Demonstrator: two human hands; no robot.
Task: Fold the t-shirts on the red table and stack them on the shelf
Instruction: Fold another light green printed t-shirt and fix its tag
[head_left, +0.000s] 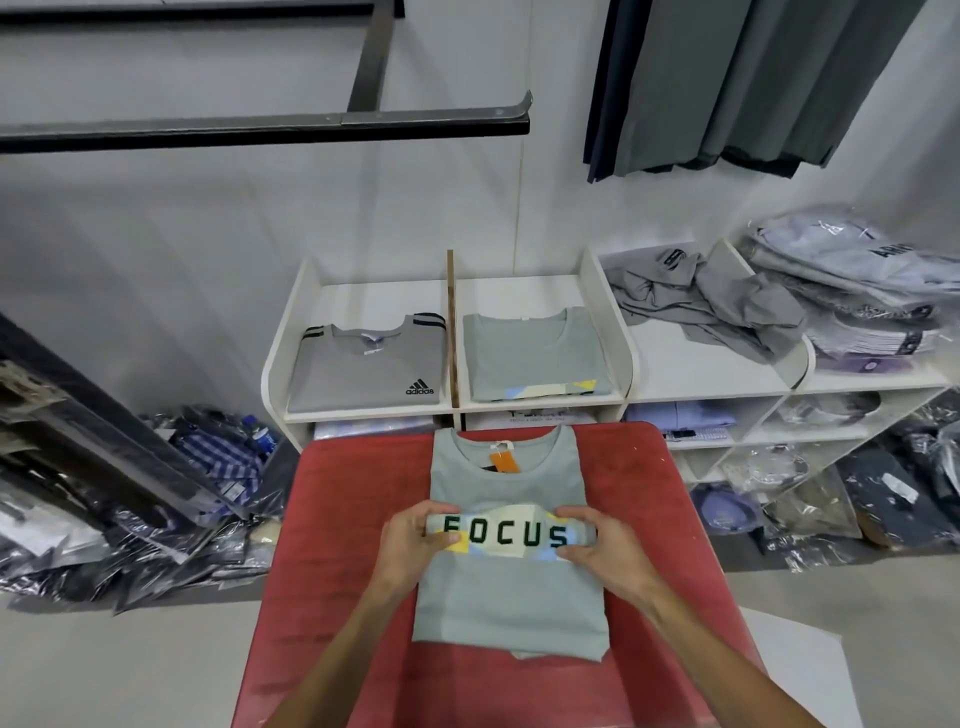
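A pale green t-shirt (511, 603) with the word FOCUS across its chest lies on the red table (343, 519), sides folded in, collar and orange tag towards the shelf. My left hand (415, 538) grips the shirt's left edge at the print. My right hand (597, 540) grips the right edge at the same height. The fabric between them is bunched up into a raised fold. On the white shelf (613, 332) behind the table lie a folded grey Adidas t-shirt (363, 371) and a folded pale green t-shirt (535, 353), side by side.
A crumpled grey garment (701, 301) lies in the shelf's right compartment. Bagged shirts (857, 275) are piled at the far right. Plastic-wrapped clothes cover the floor on both sides. Dark garments (727, 83) hang above right. A black rail (260, 127) crosses upper left.
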